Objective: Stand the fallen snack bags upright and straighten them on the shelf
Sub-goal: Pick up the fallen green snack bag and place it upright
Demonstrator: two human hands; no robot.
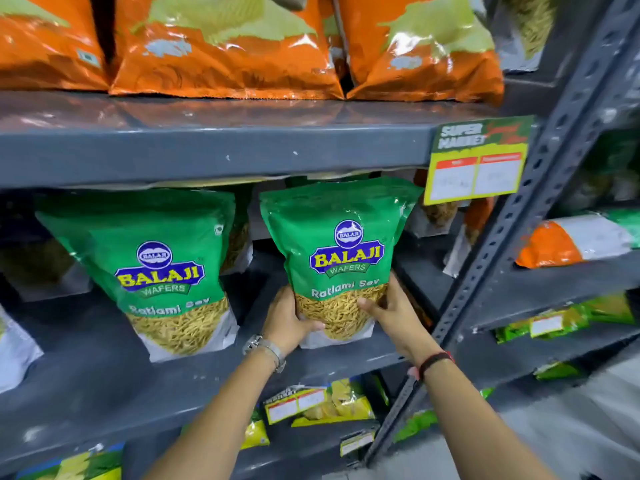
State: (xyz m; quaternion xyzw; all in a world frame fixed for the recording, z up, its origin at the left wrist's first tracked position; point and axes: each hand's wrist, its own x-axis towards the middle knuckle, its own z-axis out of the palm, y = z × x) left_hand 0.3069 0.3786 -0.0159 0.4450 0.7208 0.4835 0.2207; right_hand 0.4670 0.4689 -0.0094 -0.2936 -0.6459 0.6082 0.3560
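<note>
Head view: the left hand (289,315) and right hand (388,311) are clamping the Balaji Ratlami Sev bag (337,258) at its lower corners, at 7 and 5 o'clock, steadying its base upright on the grey shelf (104,358); a matching bag (156,271) is leaning at 9 o'clock.

I'm reading "BALAJI WAFERS" and "Ratlami Sev" on the right green bag (341,251), and the left green bag (156,268) is showing the same logo and name. The shelf tag (479,159) is saying "SUPER MARKET" up top; its price boxes are coming through too blurry to read.
</note>
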